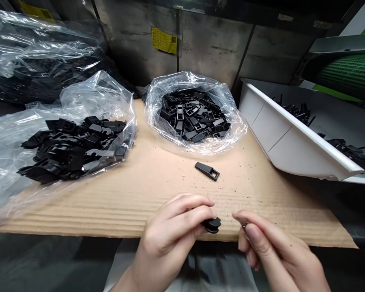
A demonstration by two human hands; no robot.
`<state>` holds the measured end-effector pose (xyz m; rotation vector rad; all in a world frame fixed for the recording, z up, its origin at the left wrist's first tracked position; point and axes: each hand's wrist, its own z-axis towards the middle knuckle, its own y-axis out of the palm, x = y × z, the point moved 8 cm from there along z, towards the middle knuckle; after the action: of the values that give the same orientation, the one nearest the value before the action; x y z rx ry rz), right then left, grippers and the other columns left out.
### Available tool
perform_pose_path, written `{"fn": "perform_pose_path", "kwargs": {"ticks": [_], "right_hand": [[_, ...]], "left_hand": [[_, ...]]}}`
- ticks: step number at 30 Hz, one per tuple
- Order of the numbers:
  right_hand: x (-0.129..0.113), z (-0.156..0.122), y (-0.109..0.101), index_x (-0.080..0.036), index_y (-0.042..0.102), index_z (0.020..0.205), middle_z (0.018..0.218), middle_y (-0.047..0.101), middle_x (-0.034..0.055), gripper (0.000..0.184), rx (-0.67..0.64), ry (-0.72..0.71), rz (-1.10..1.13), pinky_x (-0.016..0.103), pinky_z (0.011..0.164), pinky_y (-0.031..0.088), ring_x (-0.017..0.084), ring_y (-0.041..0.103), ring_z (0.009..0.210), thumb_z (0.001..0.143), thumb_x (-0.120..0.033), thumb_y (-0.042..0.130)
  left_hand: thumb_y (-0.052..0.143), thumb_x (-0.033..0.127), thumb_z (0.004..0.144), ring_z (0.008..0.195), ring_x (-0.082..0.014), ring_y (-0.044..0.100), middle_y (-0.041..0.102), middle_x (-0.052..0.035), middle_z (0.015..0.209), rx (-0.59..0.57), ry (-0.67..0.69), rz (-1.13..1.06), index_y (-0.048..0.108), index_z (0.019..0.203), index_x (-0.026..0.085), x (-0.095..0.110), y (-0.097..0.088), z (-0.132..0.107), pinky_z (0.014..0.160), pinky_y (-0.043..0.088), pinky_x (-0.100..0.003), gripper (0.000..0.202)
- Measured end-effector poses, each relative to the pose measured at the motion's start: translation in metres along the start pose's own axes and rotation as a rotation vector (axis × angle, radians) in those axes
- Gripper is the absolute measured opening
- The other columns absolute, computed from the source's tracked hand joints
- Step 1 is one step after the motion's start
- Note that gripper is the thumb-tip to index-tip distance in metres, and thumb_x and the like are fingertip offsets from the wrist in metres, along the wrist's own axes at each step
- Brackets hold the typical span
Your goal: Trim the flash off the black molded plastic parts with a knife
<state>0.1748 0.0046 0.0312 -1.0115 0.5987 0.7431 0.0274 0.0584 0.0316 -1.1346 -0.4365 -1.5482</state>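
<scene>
At the front edge of the cardboard, my left hand (pixel 173 227) grips a black plastic part (pixel 212 225) whose rounded, grooved end sticks out past the fingertips. The rest of that part is hidden by my fingers. To its right, my right hand (pixel 270 243) pinches a small, thin metallic-looking piece (pixel 242 222) between thumb and forefinger; its kind is too small to make out. The two hands are apart. Just beyond them a single black tapered plastic piece with a square window (pixel 207 171) lies flat on the cardboard sheet (pixel 158 194).
A clear bag (pixel 243 129) of black windowed pieces stands open at the back middle. Another clear bag (pixel 6 142) spills black parts (pixel 76 142) at left. A white bin (pixel 280 138) with black parts stands at right. Behind rises a metal wall (pixel 209 48) with a yellow label (pixel 164 40).
</scene>
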Motion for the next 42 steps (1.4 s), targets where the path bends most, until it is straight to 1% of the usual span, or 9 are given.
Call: {"fn": "perform_pose_path", "kwargs": {"ticks": [4, 10, 17, 24, 28, 30, 34, 38, 42], "right_hand": [[-0.002, 0.002, 0.013, -0.022, 0.056, 0.077, 0.055, 0.051, -0.0054, 0.014, -0.116, 0.005, -0.025, 0.014, 0.045, 0.040, 0.006, 0.051, 0.045, 0.085, -0.017, 0.045], [-0.003, 0.005, 0.019, -0.023, 0.051, 0.075, 0.057, 0.048, -0.0065, 0.015, -0.161, -0.005, -0.007, 0.014, 0.049, 0.038, 0.005, 0.051, 0.050, 0.087, -0.018, 0.042], [-0.003, 0.009, 0.024, -0.021, 0.049, 0.068, 0.057, 0.051, -0.0061, 0.020, -0.342, 0.032, 0.019, 0.014, 0.049, 0.038, 0.006, 0.050, 0.050, 0.087, -0.019, 0.042], [0.009, 0.011, 0.037, -0.017, 0.054, 0.067, 0.050, 0.040, -0.0057, 0.031, -0.790, 0.327, 0.229, 0.016, 0.048, 0.031, 0.005, 0.040, 0.048, 0.088, -0.033, 0.039], [0.012, -0.009, 0.050, -0.013, 0.061, 0.068, 0.054, 0.048, -0.0022, 0.033, -0.965, 0.565, 0.485, 0.016, 0.044, 0.029, 0.005, 0.040, 0.048, 0.080, -0.041, 0.051], [0.012, -0.014, 0.051, -0.013, 0.064, 0.069, 0.053, 0.047, -0.0025, 0.034, -0.935, 0.611, 0.574, 0.015, 0.041, 0.026, 0.003, 0.038, 0.045, 0.079, -0.044, 0.052], [0.022, -0.018, 0.045, -0.015, 0.062, 0.070, 0.046, 0.043, -0.0050, 0.038, -0.748, 0.686, 0.654, 0.014, 0.036, 0.020, 0.001, 0.030, 0.037, 0.079, -0.049, 0.050], [0.037, -0.007, 0.023, -0.021, 0.065, 0.082, 0.056, 0.052, -0.0037, 0.025, -0.396, 0.649, 0.518, 0.015, 0.043, 0.032, 0.003, 0.040, 0.044, 0.078, -0.044, 0.054], [0.039, 0.005, 0.013, -0.027, 0.064, 0.093, 0.049, 0.038, -0.0079, 0.024, -0.174, 0.612, 0.351, 0.016, 0.040, 0.027, 0.005, 0.032, 0.043, 0.072, -0.037, 0.061]], "left_hand": [[0.051, -0.007, 0.075, 0.097, -0.0147, 0.056, 0.063, -0.0020, 0.103, -0.032, 0.131, 0.091, 0.063, 0.099, 0.021, 0.006, 0.006, -0.004, 0.088, 0.041, -0.020, 0.038], [0.052, -0.007, 0.075, 0.097, -0.0171, 0.057, 0.064, -0.0043, 0.104, -0.059, 0.148, 0.090, 0.062, 0.100, 0.021, 0.007, 0.005, -0.003, 0.088, 0.041, -0.025, 0.039], [0.052, -0.007, 0.076, 0.096, -0.0160, 0.058, 0.064, -0.0058, 0.102, -0.090, 0.160, 0.104, 0.063, 0.098, 0.017, 0.008, 0.007, -0.002, 0.087, 0.042, -0.022, 0.034], [0.052, 0.000, 0.079, 0.087, -0.0136, 0.063, 0.067, -0.0046, 0.092, -0.110, 0.182, 0.078, 0.065, 0.091, 0.015, 0.012, 0.009, 0.001, 0.080, 0.047, -0.018, 0.023], [0.053, 0.000, 0.078, 0.087, -0.0154, 0.064, 0.069, -0.0025, 0.096, -0.046, 0.122, 0.104, 0.066, 0.093, 0.019, 0.007, 0.005, 0.003, 0.081, 0.048, -0.021, 0.027], [0.058, 0.002, 0.076, 0.085, -0.0141, 0.065, 0.070, 0.0002, 0.092, -0.022, 0.058, 0.077, 0.066, 0.092, 0.020, 0.003, 0.003, 0.005, 0.078, 0.049, -0.017, 0.025], [0.069, 0.013, 0.070, 0.073, -0.0111, 0.065, 0.070, 0.0051, 0.079, -0.028, -0.119, 0.041, 0.068, 0.089, 0.024, -0.007, 0.001, 0.006, 0.066, 0.049, -0.011, 0.022], [0.070, 0.017, 0.070, 0.070, -0.0109, 0.065, 0.070, 0.0043, 0.078, -0.062, -0.230, 0.005, 0.070, 0.088, 0.023, -0.013, 0.003, 0.005, 0.063, 0.047, -0.012, 0.019], [0.068, 0.021, 0.070, 0.067, -0.0136, 0.064, 0.070, 0.0026, 0.075, -0.080, -0.338, -0.039, 0.069, 0.093, 0.025, -0.023, 0.007, 0.002, 0.061, 0.048, -0.017, 0.023]]}}
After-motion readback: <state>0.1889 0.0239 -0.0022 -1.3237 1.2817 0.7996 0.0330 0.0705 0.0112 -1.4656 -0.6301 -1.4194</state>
